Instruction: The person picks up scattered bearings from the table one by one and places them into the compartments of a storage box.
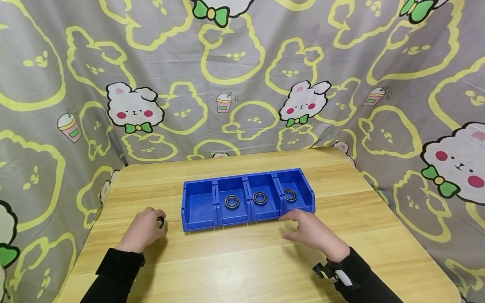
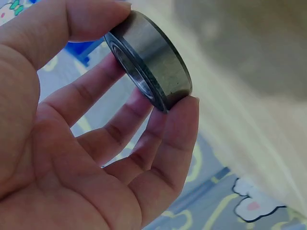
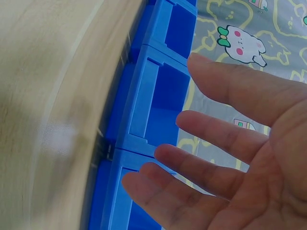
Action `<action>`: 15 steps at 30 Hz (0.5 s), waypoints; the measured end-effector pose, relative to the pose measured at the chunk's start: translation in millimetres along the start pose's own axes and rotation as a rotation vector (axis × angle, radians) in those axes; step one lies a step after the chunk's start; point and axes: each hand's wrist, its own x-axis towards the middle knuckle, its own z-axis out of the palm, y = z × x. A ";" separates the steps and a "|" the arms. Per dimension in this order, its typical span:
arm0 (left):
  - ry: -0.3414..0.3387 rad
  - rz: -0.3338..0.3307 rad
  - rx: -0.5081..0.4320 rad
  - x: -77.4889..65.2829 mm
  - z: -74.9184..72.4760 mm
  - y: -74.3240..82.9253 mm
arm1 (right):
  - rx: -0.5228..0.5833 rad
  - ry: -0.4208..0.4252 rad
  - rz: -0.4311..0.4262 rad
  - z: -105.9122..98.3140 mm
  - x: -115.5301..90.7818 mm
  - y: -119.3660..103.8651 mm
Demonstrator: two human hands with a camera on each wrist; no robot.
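Observation:
My left hand (image 1: 143,229) pinches a ball bearing (image 2: 156,60) between thumb and fingertips, left of a row of blue bins (image 1: 199,226). In the left wrist view the bearing is a thick steel ring with a dark face, tilted. Past the front edge of the right-hand bins hovers my right hand (image 1: 312,231), fingers spread and nothing in them. Bearings lie in three of the bins: one bearing (image 1: 232,202) in the second from the left, another bearing (image 1: 259,198) in the third, and a third bearing (image 1: 290,195) in the rightmost. The leftmost bin holds none.
The four-sided wooden table (image 1: 227,261) carries the joined bins near its middle. A grey curtain (image 1: 242,118) with cartoon rabbits hangs behind the table and along both sides.

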 end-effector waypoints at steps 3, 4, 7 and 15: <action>0.003 0.013 0.009 2.6 -7.3 6.4 | 0.009 0.003 0.005 0.7 -0.1 0.5; -0.002 0.015 0.009 3.6 -9.5 8.2 | 0.012 0.003 0.008 1.1 0.0 0.8; -0.010 0.015 0.004 5.6 -15.6 13.5 | 0.014 -0.001 0.006 2.4 0.3 2.3; -0.007 0.041 0.003 18.6 -32.5 32.8 | 0.031 0.001 0.027 2.4 -0.6 6.0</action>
